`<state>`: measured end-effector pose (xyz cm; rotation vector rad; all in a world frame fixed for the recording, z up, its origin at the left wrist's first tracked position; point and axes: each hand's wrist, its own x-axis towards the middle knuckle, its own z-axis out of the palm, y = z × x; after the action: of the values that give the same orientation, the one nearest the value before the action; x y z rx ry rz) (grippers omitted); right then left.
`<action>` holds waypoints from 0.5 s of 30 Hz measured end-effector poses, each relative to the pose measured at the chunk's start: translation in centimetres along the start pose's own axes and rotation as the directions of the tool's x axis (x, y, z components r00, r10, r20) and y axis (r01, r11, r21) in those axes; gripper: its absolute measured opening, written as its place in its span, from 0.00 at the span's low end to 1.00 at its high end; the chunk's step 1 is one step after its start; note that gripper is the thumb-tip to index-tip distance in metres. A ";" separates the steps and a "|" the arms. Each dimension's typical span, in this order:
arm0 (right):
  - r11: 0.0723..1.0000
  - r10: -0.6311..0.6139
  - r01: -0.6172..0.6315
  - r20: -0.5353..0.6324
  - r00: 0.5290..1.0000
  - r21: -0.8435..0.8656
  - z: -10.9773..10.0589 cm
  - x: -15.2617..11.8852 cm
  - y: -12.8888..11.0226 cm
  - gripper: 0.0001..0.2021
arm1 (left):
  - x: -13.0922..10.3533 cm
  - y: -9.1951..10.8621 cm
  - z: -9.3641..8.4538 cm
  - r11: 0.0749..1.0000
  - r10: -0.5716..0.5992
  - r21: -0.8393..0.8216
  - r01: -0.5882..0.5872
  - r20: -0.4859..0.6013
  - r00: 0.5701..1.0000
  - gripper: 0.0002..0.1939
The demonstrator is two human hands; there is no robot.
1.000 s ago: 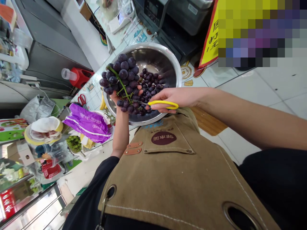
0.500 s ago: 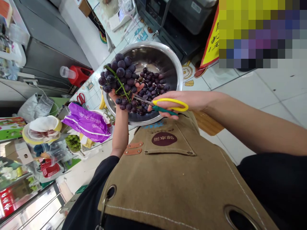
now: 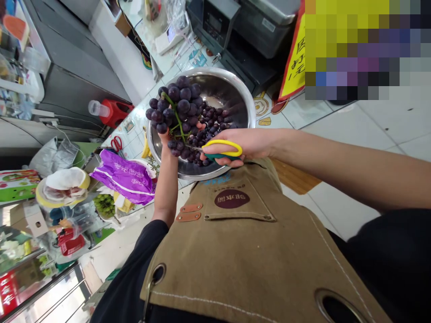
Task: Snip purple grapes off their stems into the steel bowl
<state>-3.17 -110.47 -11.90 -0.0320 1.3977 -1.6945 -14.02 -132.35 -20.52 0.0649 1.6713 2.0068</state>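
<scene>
A bunch of dark grapes [image 3: 183,106] with a green stem rests in my left hand [image 3: 164,137], whose fingers are partly hidden under it. My right hand [image 3: 232,146] is closed on yellow and green scissors [image 3: 224,147]. The blades point left to the lower part of the bunch, close to the stem; their tips are hard to make out. Below is a large steel bowl [image 3: 248,105] with many loose dark grapes [image 3: 215,120] in it.
Left of the bowl lie a purple bag [image 3: 124,176], red-handled scissors [image 3: 116,143] and green grapes [image 3: 105,205]. A red bottle [image 3: 116,113] stands further back. Beyond the bowl are a dark machine [image 3: 242,49] and a yellow sign [image 3: 294,63].
The scissors' handles have closed together, and my right hand has moved slightly left. The bunch has turned and sits slightly further right in view.
</scene>
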 end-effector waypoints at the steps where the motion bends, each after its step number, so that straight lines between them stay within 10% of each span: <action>1: 1.000 -0.021 0.021 -0.025 0.999 -0.006 0.0 0.3 0.2 0.25 | 0.3 -0.2 -0.1 1.000 -0.014 -0.027 0.014 -0.004 1.000 0.51; 10: 0.967 -0.132 0.087 -0.176 0.975 -0.241 -1.3 -0.4 0.0 0.27 | 2.4 -0.4 -0.4 0.984 -0.093 -0.161 0.073 -0.123 0.988 0.38; 15: 0.712 -0.238 -0.020 -0.269 0.933 -0.702 -1.5 -1.5 -1.0 0.30 | 1.9 -0.8 -0.4 0.981 -0.099 -0.174 0.082 -0.089 0.991 0.38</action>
<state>-3.72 -108.39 -10.86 -0.2635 2.2906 -1.1903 -15.59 -131.87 -21.89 -0.1688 1.5241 2.1040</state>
